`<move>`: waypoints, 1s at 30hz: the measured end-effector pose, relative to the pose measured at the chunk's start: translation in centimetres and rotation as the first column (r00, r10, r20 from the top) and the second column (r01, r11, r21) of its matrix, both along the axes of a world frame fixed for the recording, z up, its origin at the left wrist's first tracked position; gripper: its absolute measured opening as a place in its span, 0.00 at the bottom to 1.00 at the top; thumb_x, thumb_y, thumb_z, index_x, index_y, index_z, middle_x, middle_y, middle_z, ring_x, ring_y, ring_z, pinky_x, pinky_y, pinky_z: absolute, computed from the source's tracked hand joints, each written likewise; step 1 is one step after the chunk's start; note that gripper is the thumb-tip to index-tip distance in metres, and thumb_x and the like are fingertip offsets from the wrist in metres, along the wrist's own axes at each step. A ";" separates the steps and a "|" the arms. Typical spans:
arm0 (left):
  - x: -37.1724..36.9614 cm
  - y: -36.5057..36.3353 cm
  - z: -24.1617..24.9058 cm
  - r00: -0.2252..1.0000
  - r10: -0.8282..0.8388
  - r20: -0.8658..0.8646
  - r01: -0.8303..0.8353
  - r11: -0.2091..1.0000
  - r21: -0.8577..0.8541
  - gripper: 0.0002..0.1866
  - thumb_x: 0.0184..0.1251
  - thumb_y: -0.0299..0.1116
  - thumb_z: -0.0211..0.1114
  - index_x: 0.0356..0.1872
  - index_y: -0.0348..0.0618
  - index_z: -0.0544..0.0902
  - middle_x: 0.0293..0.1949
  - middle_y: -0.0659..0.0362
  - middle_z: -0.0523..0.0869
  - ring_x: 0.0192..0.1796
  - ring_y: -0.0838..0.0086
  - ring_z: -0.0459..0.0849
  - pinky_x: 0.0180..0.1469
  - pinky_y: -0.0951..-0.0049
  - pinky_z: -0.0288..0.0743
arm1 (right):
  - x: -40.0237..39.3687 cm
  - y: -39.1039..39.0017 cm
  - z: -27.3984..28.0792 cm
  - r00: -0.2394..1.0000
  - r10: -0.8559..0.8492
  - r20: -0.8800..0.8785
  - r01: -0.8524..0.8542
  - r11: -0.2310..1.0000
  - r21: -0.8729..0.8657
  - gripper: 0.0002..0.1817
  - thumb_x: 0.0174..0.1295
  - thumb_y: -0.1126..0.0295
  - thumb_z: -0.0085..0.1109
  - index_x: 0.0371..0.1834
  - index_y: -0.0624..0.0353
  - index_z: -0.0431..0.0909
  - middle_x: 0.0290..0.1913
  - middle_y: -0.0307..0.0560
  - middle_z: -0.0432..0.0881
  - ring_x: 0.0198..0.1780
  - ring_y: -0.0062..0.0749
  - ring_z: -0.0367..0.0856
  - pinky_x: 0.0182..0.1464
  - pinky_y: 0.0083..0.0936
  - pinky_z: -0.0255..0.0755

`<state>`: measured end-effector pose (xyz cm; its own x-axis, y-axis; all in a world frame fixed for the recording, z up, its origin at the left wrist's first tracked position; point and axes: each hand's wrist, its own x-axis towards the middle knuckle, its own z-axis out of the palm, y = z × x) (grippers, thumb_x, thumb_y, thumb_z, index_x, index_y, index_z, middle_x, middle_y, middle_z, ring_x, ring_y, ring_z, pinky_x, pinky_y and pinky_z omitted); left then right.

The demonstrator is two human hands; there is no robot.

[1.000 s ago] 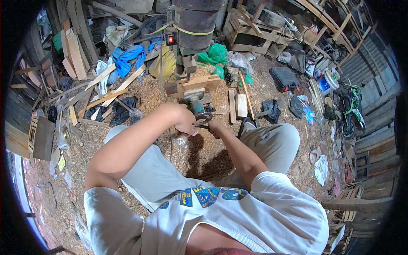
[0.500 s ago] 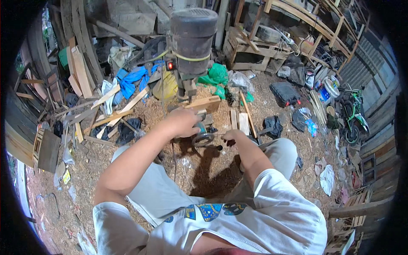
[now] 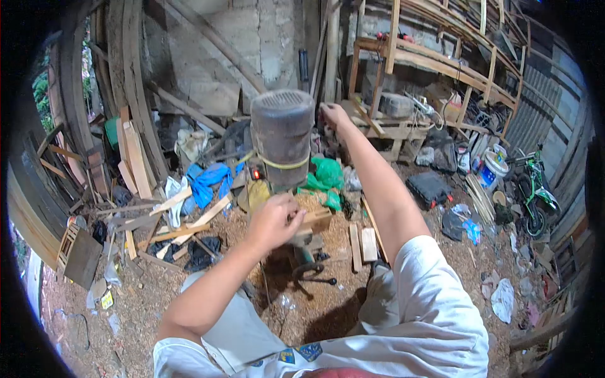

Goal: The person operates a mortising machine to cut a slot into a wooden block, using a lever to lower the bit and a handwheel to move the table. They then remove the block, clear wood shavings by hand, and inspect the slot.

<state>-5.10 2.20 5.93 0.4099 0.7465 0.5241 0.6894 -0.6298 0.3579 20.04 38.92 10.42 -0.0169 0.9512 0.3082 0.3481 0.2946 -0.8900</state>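
A dark cylindrical machine head (image 3: 282, 135) with a vented top and a yellow band stands in front of me. My left hand (image 3: 275, 220) is below it, its fingers curled beside a wooden block (image 3: 316, 220) with a slot; whether it touches the block is unclear. My right hand (image 3: 334, 118) is raised to the right of the machine head, fingers bent; what they hold, if anything, is hidden. Below the block is a vise with a dark handle (image 3: 315, 277).
Wood offcuts (image 3: 201, 217) and a blue cloth (image 3: 211, 183) lie on the left. On the right are a black case (image 3: 428, 189), a white bucket (image 3: 493, 170) and a green small motorbike (image 3: 534, 195). A wooden rack (image 3: 441, 66) stands behind.
My right hand has left the vise handle and gone up beside the machine head. My left hand has lifted slightly from the vise area. The view has tilted upward.
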 end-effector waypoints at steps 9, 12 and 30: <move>0.5 0.4 0.4 0.996 -0.043 0.083 0.032 0.991 0.132 0.12 0.72 0.37 0.71 0.38 0.36 0.93 0.45 0.48 0.91 0.50 0.51 0.90 0.54 0.54 0.84 | -8.5 -5.8 16.6 0.860 0.135 -0.493 -0.050 0.982 0.182 0.39 0.79 0.35 0.51 0.68 0.64 0.81 0.63 0.50 0.85 0.62 0.38 0.80 0.67 0.34 0.70; 0.5 0.2 0.1 0.995 -0.038 0.095 0.025 0.991 0.132 0.13 0.74 0.39 0.70 0.39 0.38 0.93 0.48 0.49 0.92 0.51 0.52 0.91 0.55 0.56 0.85 | -8.1 -7.4 16.1 0.789 0.177 -0.589 -0.102 0.982 0.160 0.35 0.81 0.35 0.45 0.46 0.60 0.83 0.39 0.47 0.84 0.39 0.38 0.82 0.46 0.38 0.75; -0.2 0.8 0.0 0.983 -0.015 0.185 0.006 0.999 0.051 0.12 0.73 0.35 0.70 0.37 0.35 0.93 0.46 0.50 0.93 0.50 0.53 0.91 0.55 0.58 0.84 | -5.3 -15.2 15.2 0.620 0.506 -0.600 -0.445 0.856 0.262 0.22 0.75 0.52 0.48 0.23 0.51 0.67 0.16 0.34 0.63 0.15 0.25 0.60 0.22 0.30 0.56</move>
<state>-5.30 3.05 5.89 0.3098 0.7135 0.6284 0.6076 -0.6569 0.4463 14.74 23.71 25.66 -0.2346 0.8381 0.4926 -0.4905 0.3355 -0.8043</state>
